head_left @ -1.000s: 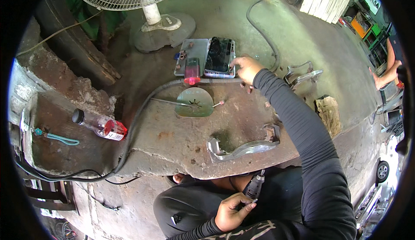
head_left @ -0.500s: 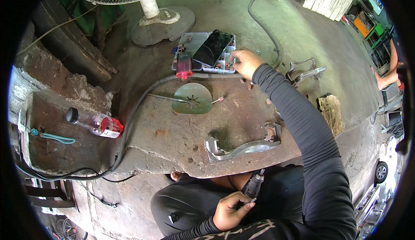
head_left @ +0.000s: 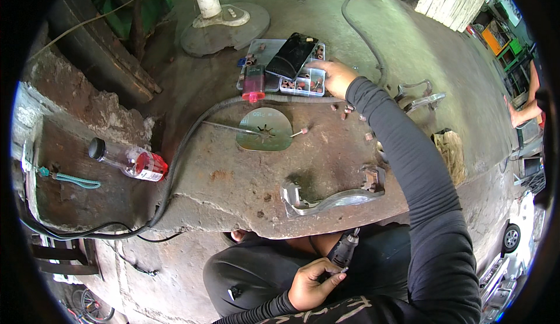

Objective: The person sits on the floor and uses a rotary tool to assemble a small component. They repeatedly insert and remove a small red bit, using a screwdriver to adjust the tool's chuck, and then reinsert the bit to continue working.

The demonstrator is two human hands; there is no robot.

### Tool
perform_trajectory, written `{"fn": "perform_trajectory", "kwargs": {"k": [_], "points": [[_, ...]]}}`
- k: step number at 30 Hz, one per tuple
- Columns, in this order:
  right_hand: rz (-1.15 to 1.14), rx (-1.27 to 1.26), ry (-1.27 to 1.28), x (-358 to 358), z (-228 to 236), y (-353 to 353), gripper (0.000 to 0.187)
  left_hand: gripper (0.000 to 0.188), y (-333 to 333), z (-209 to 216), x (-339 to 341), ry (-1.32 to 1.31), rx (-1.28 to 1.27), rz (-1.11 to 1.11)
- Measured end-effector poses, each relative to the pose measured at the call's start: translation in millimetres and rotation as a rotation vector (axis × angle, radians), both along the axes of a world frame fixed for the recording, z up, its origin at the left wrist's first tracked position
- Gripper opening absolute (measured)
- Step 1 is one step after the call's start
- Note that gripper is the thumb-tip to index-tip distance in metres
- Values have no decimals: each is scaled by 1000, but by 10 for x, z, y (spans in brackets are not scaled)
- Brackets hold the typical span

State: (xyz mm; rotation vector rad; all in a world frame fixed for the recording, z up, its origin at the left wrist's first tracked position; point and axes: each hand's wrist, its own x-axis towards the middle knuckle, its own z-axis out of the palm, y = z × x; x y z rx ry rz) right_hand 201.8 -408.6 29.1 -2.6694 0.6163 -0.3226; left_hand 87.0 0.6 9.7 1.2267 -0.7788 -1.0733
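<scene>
Handpiece (head_left: 348, 248) of a rotary tool sits below the slab's (head_left: 233, 178) near edge, pinched by the left hand (head_left: 312, 283) over the lap. Right hand (head_left: 333, 77) reaches to the far edge, fingers curled on the clear parts box (head_left: 303, 79), where a dark phone (head_left: 291, 55) lies. A metal bracket (head_left: 329, 198) rests along the near edge; a bottle (head_left: 128, 160) lies at the left.

Right hand (head_left: 335, 76) was laid on the parts box (head_left: 297, 79); rotary tool handpiece (head_left: 345, 251) was gripped by left hand (head_left: 312, 283).
</scene>
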Motion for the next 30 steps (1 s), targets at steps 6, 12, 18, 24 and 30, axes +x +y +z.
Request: {"fn": "perform_trajectory", "kwargs": {"k": [6,12,18,24,30], "points": [[-99,37,-66,-41,32,-36,23,9,6,-7,1,-1,-4,3],[7,-114,-37,-31,37,0,18,8,-3,-9,-1,6,-1,0],[-106,40,233,100,105,41,22,10,6,-23,7,-10,8,-18],[-139,-137,201,143,104,79,21,10,-1,-67,-23,24,-17,8],[-168,-81,-33,59,99,78,17,10,16,-40,12,5,5,-14]]}}
